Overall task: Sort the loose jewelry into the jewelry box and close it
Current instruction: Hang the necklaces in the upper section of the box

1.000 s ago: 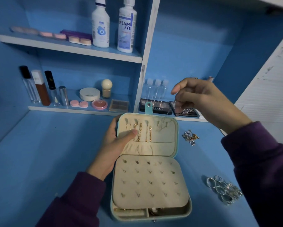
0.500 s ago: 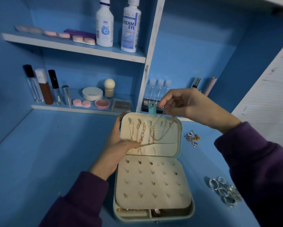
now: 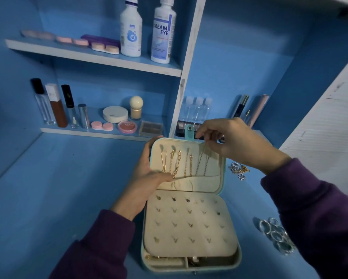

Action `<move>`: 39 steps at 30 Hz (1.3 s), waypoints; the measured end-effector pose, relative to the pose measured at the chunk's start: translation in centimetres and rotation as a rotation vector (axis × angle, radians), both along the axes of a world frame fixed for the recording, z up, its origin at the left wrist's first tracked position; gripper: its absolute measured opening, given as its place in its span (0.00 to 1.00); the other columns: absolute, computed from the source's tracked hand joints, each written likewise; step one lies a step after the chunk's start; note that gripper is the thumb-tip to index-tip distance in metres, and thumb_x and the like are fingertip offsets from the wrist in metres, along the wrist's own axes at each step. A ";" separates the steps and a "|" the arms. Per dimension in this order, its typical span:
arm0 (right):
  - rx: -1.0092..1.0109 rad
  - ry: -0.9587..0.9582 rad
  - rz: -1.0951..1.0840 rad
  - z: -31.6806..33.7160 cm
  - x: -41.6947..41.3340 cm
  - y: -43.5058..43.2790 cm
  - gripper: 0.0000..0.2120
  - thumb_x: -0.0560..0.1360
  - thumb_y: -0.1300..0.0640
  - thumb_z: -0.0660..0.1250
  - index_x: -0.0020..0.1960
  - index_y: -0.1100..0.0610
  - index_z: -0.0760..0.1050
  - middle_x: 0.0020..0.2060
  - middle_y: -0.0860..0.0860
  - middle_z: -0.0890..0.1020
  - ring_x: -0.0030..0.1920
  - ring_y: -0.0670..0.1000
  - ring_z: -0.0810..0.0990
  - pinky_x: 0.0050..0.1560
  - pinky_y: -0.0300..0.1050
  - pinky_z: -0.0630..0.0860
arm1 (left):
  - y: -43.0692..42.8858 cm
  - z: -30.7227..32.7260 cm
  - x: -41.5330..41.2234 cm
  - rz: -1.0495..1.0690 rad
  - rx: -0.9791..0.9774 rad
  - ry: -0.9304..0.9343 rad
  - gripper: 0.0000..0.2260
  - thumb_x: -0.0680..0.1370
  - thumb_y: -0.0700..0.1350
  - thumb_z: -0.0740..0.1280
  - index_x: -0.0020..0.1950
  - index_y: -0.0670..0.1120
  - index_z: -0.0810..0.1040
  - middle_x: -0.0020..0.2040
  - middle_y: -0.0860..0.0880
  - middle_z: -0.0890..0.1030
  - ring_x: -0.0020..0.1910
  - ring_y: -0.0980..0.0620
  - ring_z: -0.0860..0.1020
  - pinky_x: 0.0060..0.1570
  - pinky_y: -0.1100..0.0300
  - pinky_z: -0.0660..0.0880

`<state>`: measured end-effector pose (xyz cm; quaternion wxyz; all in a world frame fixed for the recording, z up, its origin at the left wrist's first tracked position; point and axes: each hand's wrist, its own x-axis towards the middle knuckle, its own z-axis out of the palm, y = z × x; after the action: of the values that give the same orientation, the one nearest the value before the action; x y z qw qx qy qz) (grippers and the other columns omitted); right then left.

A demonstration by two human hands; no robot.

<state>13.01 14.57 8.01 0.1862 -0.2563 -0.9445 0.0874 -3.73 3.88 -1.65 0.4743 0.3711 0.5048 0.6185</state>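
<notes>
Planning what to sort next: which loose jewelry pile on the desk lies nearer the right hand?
The tangled silver-and-gold chains, beside the lid just below the right hand; the silver rings lie much nearer the camera.

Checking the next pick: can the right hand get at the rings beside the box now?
Probably yes: the rings lie uncovered right of the box, near that sleeve. But the right hand pinches a thin chain and must free it first.

Home vanity nook, painted blue. Shelves (image 3: 92, 56) beyond the left hand (image 3: 147, 178): lens-solution bottles (image 3: 162, 37), lens cases (image 3: 102, 125), lip glosses (image 3: 68, 105), compact (image 3: 115, 114), blush (image 3: 127, 126), palette (image 3: 150, 128). Surface (image 3: 58, 188) beneath in the same blue.
</notes>
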 end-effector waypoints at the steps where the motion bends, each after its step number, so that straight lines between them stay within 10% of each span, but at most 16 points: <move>1: 0.025 0.019 0.005 -0.2 0.0 0.0 0.14 0.69 0.71 0.66 0.49 0.55 0.80 0.38 0.49 0.81 0.37 0.48 0.78 0.41 0.39 0.75 | 0.0 0.0 0.0 -0.001 -0.002 0.000 0.37 0.68 0.21 0.67 0.64 0.58 0.71 0.54 0.52 0.80 0.53 0.55 0.79 0.38 0.61 0.79; 18: 0.160 -0.020 -0.027 -1.5 -0.1 0.0 0.15 0.71 0.64 0.70 0.58 0.57 0.77 0.41 0.45 0.72 0.39 0.49 0.73 0.42 0.53 0.77 | 0.1 0.0 -0.1 -0.002 -0.026 0.004 0.37 0.68 0.23 0.68 0.62 0.61 0.70 0.55 0.54 0.80 0.57 0.53 0.78 0.40 0.59 0.79; 24: 0.140 0.143 -0.052 -2.8 1.4 -1.0 0.09 0.72 0.52 0.63 0.46 0.56 0.77 0.35 0.46 0.75 0.35 0.47 0.73 0.35 0.51 0.75 | 0.1 -0.1 -0.1 0.010 -0.015 0.006 0.37 0.68 0.22 0.68 0.60 0.62 0.70 0.55 0.53 0.80 0.58 0.52 0.78 0.45 0.56 0.79; 39: 0.030 0.010 -0.028 -6.3 3.4 -2.4 0.10 0.69 0.60 0.62 0.44 0.53 0.82 0.42 0.44 0.81 0.46 0.47 0.77 0.41 0.51 0.78 | 0.0 -0.2 -0.1 0.027 -0.028 0.023 0.36 0.68 0.23 0.68 0.59 0.63 0.70 0.55 0.53 0.81 0.55 0.54 0.79 0.50 0.51 0.79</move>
<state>16.42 12.12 1.69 0.1958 -0.2661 -0.9411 0.0719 -3.79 3.85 -1.84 0.4650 0.3646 0.5237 0.6137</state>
